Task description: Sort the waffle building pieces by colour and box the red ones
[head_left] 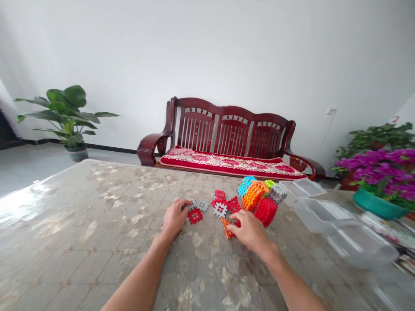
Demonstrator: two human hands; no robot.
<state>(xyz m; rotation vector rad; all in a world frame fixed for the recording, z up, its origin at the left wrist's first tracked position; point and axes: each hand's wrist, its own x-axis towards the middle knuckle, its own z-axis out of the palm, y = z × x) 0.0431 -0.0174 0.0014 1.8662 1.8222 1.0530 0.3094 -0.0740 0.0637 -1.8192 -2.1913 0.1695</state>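
Observation:
On the table, my left hand (176,219) is closed, its thumb and fingertips at the edge of a grey square interlocking block (193,204). Another grey block (203,205) and a red notched block (195,216) lie right beside it. My right hand (249,230) pinches an orange interlocking block (225,228), which stands tilted. Its fingers partly cover grey and red pieces underneath. Just beyond are a light grey block (220,210) and several red blocks (233,204) in a loose pile.
Behind my right hand stand stacks of blocks: orange (253,196), blue (246,186), red (266,211) and grey (277,193). Clear plastic boxes (311,214) and a teal flower pot (378,203) are on the right. A wooden bench (227,129) is beyond the patterned table (106,224).

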